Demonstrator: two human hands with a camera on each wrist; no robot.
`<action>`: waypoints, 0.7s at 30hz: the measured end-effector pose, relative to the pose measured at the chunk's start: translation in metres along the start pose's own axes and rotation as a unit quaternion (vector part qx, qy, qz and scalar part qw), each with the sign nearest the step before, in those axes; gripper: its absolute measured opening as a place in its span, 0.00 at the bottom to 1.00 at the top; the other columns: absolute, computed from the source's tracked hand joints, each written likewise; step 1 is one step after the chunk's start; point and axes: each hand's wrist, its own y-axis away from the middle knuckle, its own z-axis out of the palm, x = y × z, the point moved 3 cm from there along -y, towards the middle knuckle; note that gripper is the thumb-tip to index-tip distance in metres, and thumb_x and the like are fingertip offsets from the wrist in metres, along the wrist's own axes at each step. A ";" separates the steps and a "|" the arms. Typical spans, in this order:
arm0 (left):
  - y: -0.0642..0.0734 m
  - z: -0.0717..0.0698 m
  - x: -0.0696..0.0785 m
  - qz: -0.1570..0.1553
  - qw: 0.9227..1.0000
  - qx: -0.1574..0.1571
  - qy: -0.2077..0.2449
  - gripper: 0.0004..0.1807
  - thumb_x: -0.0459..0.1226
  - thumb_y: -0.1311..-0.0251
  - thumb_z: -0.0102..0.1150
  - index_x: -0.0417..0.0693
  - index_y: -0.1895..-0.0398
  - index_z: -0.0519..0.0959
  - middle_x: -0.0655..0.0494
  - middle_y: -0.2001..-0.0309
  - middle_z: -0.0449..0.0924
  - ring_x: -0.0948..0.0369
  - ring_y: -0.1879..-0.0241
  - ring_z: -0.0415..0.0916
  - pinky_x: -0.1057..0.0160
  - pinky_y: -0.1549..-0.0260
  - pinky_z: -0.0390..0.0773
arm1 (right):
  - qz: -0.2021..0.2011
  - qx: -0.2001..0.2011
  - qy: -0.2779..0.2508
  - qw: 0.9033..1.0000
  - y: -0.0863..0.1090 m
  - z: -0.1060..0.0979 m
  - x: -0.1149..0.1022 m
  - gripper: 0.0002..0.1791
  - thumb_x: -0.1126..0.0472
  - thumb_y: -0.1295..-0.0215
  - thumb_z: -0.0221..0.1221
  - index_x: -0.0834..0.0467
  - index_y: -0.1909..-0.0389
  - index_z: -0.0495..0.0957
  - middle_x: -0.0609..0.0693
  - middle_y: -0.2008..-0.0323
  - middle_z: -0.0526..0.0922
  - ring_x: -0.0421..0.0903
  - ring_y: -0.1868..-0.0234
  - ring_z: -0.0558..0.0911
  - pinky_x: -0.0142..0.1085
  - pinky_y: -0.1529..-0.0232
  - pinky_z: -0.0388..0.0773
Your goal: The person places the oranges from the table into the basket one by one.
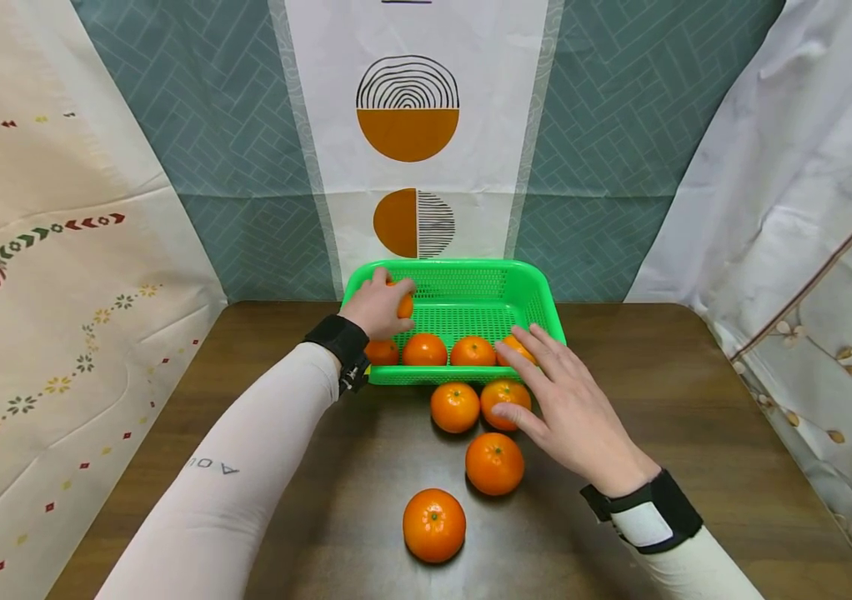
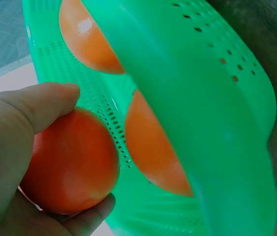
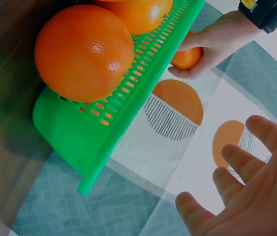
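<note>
The left hand's (image 1: 373, 312) fingers curl round an orange (image 1: 406, 306) at the green basket's (image 1: 463, 282) left end, while the right hand's (image 1: 572, 404) spread fingers hold nothing by the near-right rim, bench (image 1: 666, 375) extending beyond both sides, left sleeve (image 1: 246, 500) partly lettered.

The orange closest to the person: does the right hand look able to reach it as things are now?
Probably yes: the right hand holds nothing, and the closest orange lies apart, uncovered. Another orange sits roughly between them, so the hand may need to go around it.
</note>
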 end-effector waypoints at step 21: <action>-0.014 0.019 0.001 -0.046 0.995 -0.044 -0.073 0.34 0.47 0.23 0.69 0.48 0.19 0.72 0.28 0.27 0.66 0.33 0.34 0.72 0.40 0.41 0.80 | 0.007 -0.011 -0.001 1.000 0.002 0.005 0.000 0.45 0.36 0.23 0.66 0.52 0.14 0.66 0.56 0.13 0.59 0.61 0.13 0.55 0.67 0.20 0.58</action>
